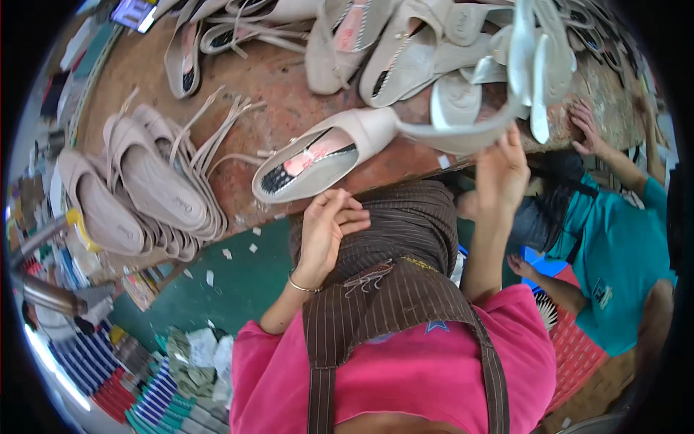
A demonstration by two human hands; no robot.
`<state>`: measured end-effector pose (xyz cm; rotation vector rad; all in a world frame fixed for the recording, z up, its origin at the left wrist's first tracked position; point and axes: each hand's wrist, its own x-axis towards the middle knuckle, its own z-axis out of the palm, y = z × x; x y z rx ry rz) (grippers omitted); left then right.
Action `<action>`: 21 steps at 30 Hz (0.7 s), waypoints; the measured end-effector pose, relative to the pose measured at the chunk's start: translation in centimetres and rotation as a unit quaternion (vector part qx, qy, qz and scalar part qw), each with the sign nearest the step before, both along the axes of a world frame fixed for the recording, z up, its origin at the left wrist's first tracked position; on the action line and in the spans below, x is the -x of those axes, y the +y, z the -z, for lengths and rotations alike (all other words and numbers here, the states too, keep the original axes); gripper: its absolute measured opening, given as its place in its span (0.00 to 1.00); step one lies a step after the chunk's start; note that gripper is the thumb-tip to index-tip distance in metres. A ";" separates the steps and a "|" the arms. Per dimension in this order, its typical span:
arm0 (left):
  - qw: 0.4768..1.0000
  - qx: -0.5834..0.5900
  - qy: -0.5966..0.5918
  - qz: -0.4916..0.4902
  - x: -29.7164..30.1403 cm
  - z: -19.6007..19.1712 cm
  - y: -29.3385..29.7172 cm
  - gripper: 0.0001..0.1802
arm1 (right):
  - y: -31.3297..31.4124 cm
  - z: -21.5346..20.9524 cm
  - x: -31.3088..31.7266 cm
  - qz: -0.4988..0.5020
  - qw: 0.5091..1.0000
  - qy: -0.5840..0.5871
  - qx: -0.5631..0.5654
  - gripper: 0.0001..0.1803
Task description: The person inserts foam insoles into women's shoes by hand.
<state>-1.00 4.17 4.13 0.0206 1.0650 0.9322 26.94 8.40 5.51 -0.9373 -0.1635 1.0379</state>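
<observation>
A beige flat shoe lies on its sole at the table's near edge, with a pink-and-black lining inside and a thin strap trailing left. My left hand is just below its heel end, fingers loosely bent and apart, with nothing visible in them. Raised at the right, my right hand pinches a pale, curved insole, blurred by motion, which reaches toward the shoe's toe. Several pale insoles lie on the table beyond my right hand.
Nested beige shoes with straps stand at the left; more unfinished shoes line the far side. A phone lies at far left. A co-worker in teal sits at right, one hand at the table edge.
</observation>
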 end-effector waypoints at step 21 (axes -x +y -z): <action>0.853 -0.169 0.493 0.033 8.5 1.8 -0.1 0.28 | 3.8 -4.7 8.9 -0.363 0.535 -0.753 -0.118 0.29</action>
